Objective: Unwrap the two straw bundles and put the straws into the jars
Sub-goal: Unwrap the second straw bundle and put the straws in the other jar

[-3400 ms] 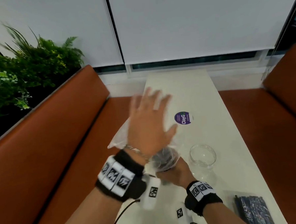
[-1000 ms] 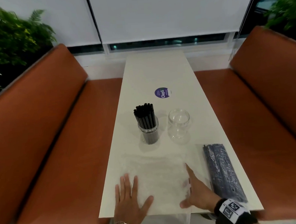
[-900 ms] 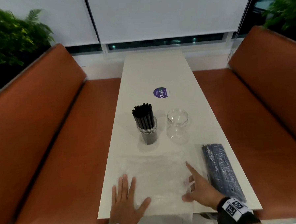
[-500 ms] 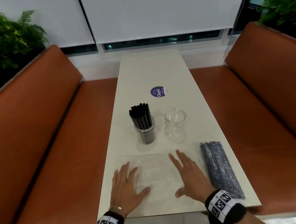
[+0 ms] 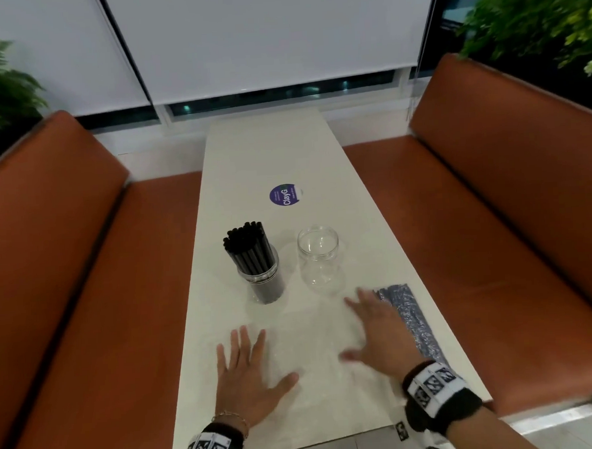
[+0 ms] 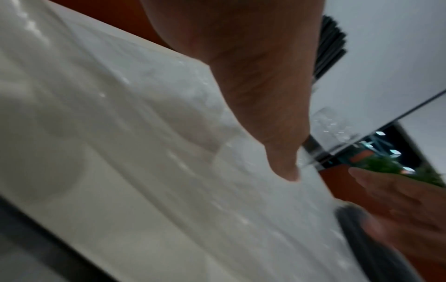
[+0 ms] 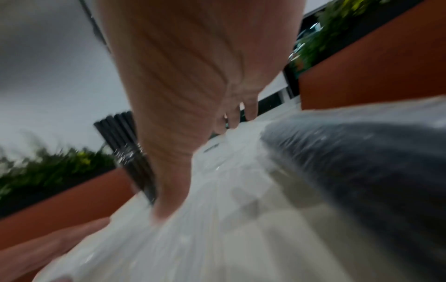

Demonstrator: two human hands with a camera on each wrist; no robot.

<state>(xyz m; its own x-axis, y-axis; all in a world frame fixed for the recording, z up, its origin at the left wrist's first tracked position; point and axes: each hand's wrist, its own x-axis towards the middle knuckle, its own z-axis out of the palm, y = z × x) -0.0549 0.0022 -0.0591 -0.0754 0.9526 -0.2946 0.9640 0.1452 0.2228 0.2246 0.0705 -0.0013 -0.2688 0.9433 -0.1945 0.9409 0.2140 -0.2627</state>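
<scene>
1. Here, the left hand is lying palm down with its fingers spread and straight, pressing on the left part of an empty clear plastic wrapper that is spreading flat across the near end of the white table; it is grasping nothing
2. The right hand is reaching out flat over the right part of the same wrapper, fingers straight and fanned, blurred in the head view; whether the palm is touching the plastic cannot be told, and it is gripping nothing
3. Just to the right of that hand, the wrapped straw bundle is lying lengthwise near the table's right edge, its dark straws showing through the crinkled film; the fingertips are sitting just beside its far end
4. Farther along the table, the left jar is standing upright and holding a packed cluster of black straws that are leaning slightly to the left and rising well above its rim
5. Beside it to the right, the empty clear jar is standing upright, apart from the filled one
6. Beyond the jars, a round purple sticker is lying flat on the tabletop
7. Orange upholstered benches are running along both sides of the table, with green plants showing behind their backs and white roller blinds hanging at the far end
</scene>
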